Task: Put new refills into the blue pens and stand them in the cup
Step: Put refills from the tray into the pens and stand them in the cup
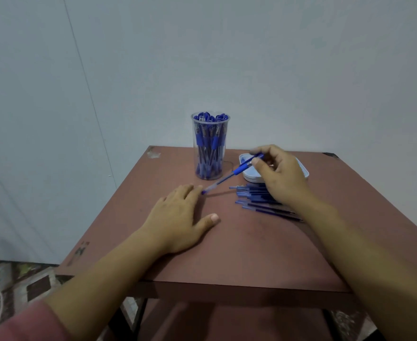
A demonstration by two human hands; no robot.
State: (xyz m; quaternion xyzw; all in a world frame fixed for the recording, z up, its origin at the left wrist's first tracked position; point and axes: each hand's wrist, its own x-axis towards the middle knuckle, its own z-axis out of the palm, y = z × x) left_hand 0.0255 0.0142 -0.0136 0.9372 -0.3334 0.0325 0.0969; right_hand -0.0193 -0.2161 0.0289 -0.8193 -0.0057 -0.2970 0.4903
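Pink sleeve [17,323]; left hand [177,217] flat on table [239,247], fingers straight; right hand [281,175], fingers curled around blue pen [238,170], near cup [195,156].

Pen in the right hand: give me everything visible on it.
The pen is slim, with a clear, plastic-looking barrel, a blue rubbery-looking grip sleeve midway and a blue lower end. It is tilted. Its upper end is pinched in the right hand over the pale tray. Its lower end is down near the table, at the fingertips of the left hand; I cannot tell whether they touch it. It passes in front of the cup, apart from it.
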